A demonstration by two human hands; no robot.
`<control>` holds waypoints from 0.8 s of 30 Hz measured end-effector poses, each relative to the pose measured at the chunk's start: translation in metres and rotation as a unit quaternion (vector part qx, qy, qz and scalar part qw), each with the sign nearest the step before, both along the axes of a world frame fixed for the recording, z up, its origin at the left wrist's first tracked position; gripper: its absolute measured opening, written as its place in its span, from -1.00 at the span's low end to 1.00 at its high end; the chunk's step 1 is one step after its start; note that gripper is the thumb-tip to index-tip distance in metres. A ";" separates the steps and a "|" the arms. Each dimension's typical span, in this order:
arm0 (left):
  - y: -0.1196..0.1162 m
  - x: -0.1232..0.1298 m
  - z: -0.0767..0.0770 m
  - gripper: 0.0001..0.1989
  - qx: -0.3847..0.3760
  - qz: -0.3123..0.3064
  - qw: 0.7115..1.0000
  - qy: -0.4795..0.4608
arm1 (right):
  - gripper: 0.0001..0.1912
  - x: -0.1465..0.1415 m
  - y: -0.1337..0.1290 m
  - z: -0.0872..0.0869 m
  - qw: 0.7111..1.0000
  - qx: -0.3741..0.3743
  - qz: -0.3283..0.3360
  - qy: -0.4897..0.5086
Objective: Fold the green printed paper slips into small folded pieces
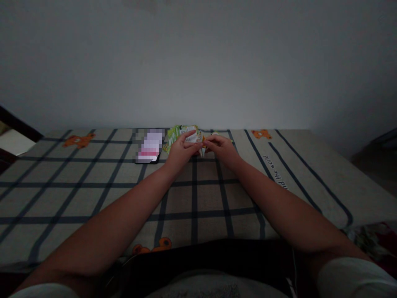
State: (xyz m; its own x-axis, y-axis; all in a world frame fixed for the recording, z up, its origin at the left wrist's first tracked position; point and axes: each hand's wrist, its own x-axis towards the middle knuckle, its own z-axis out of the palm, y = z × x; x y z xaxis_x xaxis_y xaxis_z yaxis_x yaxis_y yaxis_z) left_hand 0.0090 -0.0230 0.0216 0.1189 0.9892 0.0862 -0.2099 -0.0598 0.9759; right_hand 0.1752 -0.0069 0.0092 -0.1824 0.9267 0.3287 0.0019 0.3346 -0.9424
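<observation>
A crinkled green packet [176, 133] with a white printed label is held up off the cloth near the wall. My left hand [182, 148] grips its lower side, thumb and fingers closed on it. At the packet's right end my right hand [219, 146] pinches its edge, the fingertips of both hands nearly touching. A small green and white piece shows just behind my right hand; whether it belongs to the packet I cannot tell.
A phone [150, 145] with a blurred, lit screen lies left of the packet. The checked cloth [211, 194] with bear prints covers the surface, which meets a plain wall [198, 74]. Dark wooden bars [15, 124] stand at the far left.
</observation>
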 end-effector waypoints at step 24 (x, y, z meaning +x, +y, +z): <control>-0.002 0.003 -0.007 -0.63 -0.020 -0.040 0.999 0.025 | -0.59 -0.003 -0.002 0.001 0.997 0.018 -0.077 0.028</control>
